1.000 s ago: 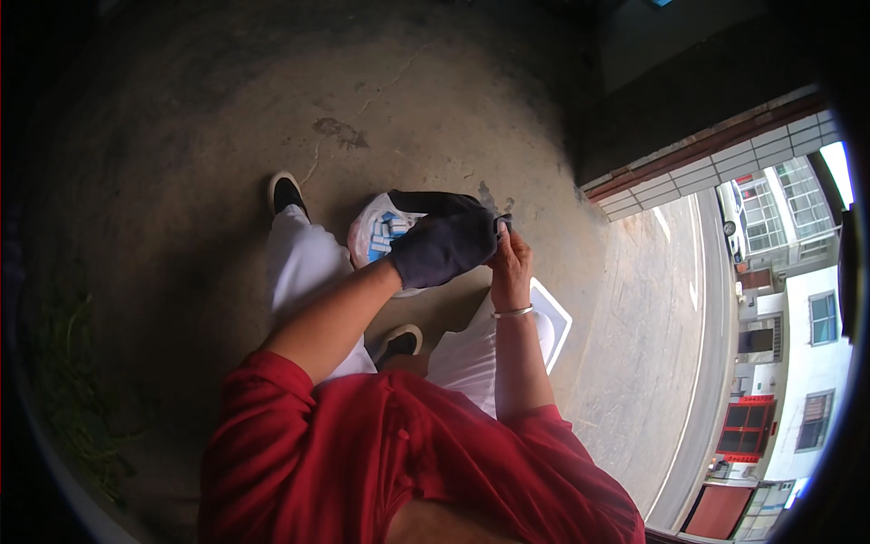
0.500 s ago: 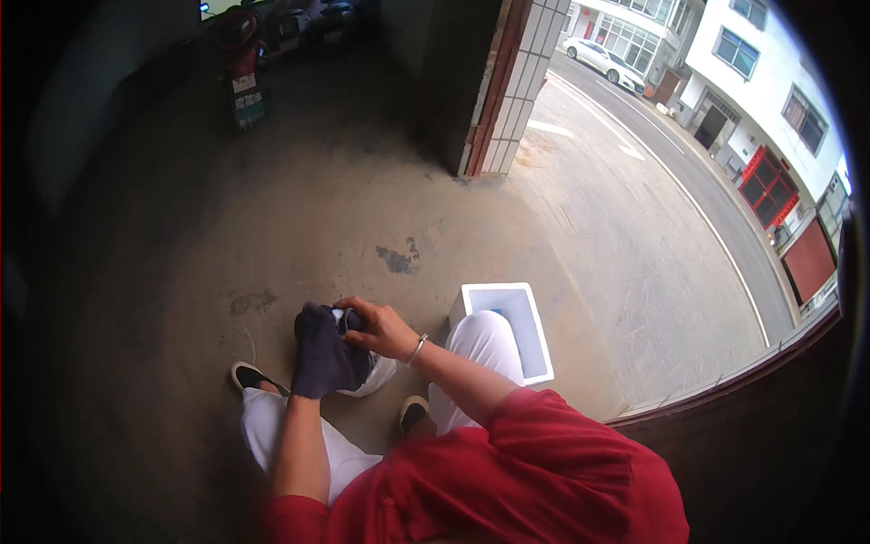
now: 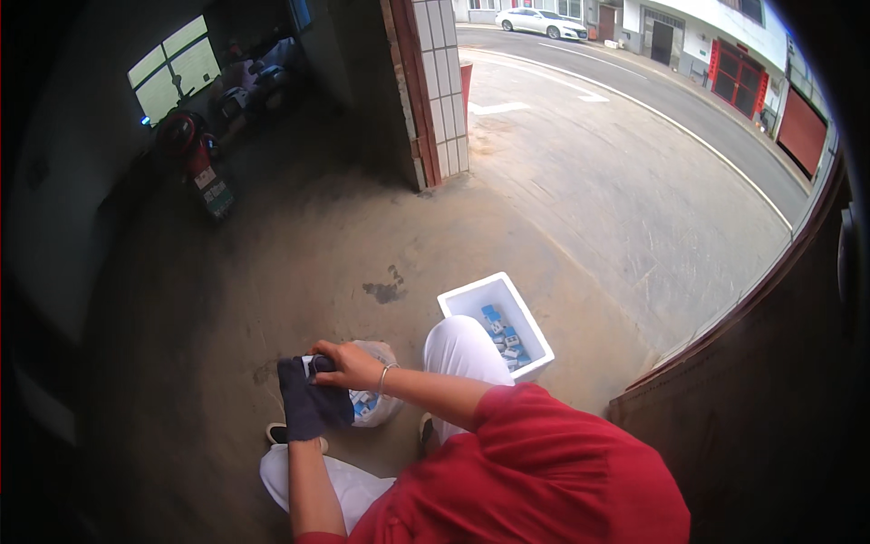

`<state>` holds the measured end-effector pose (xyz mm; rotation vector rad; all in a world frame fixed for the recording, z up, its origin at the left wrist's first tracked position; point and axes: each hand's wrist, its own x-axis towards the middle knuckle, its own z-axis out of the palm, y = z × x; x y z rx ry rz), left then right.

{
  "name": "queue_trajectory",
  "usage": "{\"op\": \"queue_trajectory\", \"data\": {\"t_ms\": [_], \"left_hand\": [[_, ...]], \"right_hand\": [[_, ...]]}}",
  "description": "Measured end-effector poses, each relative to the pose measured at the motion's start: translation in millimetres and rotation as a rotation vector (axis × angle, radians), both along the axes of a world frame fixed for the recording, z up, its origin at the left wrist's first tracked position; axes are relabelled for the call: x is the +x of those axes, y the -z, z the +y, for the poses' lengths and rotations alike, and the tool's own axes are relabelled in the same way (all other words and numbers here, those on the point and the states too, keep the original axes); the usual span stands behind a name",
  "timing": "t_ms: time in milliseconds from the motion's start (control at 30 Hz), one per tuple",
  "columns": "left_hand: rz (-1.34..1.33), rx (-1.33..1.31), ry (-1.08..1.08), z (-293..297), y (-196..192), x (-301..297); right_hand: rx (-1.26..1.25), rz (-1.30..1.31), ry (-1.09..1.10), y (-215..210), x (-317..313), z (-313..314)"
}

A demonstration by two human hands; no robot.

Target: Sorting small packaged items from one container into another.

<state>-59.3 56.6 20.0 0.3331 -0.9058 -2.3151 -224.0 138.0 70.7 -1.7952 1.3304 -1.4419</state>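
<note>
A dark grey cloth covering [image 3: 313, 412], like a glove or a sock, wraps my left hand up to the wrist and hides its fingers. My right hand [image 3: 352, 366], bare and with a bracelet at the wrist, is closed with thumb and fingers at the cloth's far end. A small white-and-grey piece [image 3: 308, 366] shows at its fingertips; its kind is too small to tell. Just beneath both hands, a clear plastic bag [image 3: 385, 412] on the floor holds several small blue-and-white pieces [image 3: 362, 401], partly hidden by the right forearm and the cloth.
A white foam box [image 3: 541, 340] stands beside my right knee with several blue-and-white pieces [image 3: 509, 344] in it. A tiled pillar [image 3: 442, 100] edges the doorway ahead. Scooters [image 3: 186, 145] are parked at the back left; a road with a white car [image 3: 541, 24] lies outside.
The view has shifted, so the foam box's contents and the bag's pieces now show. My right hand stays at the cloth-covered left hand, both a little lower in the view.
</note>
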Motion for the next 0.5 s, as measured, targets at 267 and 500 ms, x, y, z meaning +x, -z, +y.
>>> {"op": "queue_trajectory", "data": {"t_ms": [267,500], "left_hand": [[-0.994,-1.574,-0.255,-12.6,-2.4,-5.6],[-0.395,-0.981,0.082,21.0,-70.3,-11.7]], "right_hand": [[0.082,-0.230,0.025,-23.0,-8.8,12.1],[-0.208,-0.156,0.036,-38.0,-8.8,22.9]]}}
